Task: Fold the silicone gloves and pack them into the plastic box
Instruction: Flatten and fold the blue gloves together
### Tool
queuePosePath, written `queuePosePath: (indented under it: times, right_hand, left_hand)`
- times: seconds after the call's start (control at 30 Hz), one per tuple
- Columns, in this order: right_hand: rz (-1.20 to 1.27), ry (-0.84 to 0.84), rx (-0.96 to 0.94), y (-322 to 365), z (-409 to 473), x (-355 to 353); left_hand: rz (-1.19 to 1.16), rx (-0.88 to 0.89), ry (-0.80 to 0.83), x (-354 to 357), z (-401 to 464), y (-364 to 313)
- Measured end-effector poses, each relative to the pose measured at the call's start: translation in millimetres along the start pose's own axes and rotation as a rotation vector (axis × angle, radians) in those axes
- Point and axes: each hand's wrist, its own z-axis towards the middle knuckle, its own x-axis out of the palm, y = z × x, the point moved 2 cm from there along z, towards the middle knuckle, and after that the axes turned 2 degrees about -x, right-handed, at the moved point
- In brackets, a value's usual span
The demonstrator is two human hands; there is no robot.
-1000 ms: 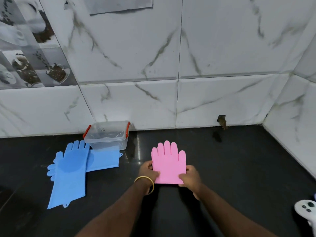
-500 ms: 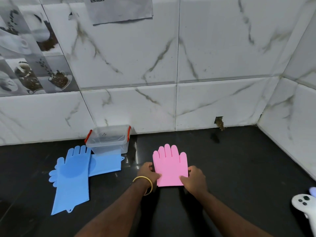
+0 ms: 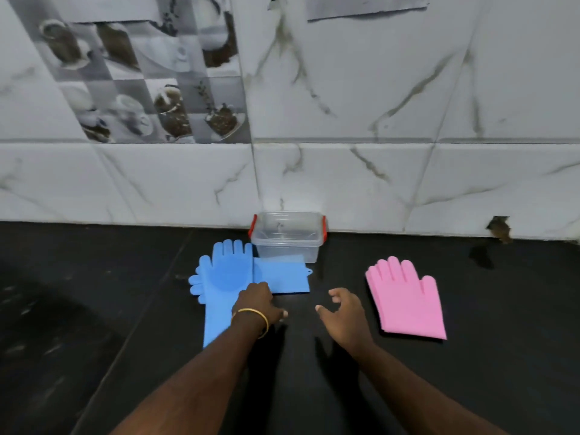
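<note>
Two blue silicone gloves lie crossed on the black counter: one blue glove (image 3: 221, 277) points away from me, the second blue glove (image 3: 282, 276) lies sideways beneath it. My left hand (image 3: 259, 302), with a gold bangle, rests on the lower part of the upright blue glove; whether it grips it I cannot tell. My right hand (image 3: 343, 312) hovers open over bare counter, between the blue gloves and the folded pink gloves (image 3: 408, 299). The clear plastic box (image 3: 287, 238) with red clips stands against the wall, just behind the blue gloves, lid on.
The black counter (image 3: 125, 309) runs to a marbled tile wall (image 3: 376, 152) at the back. A small chipped hole (image 3: 499, 229) sits in the wall base at right.
Both hands have let go of the folded pink gloves and moved left; my left hand now lies on a blue glove. The view has turned left.
</note>
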Motion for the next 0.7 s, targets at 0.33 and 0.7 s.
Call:
queuePosePath:
  times: [0.33, 0.7]
  right_hand:
    - [0.481, 0.488, 0.536, 49, -30, 102]
    - [1.056, 0.361, 0.409, 101, -19, 110]
  left_hand:
    - [0.199, 0.22, 0.102, -4, 5, 60]
    - [-0.445, 0.267, 0.182, -64, 9, 20]
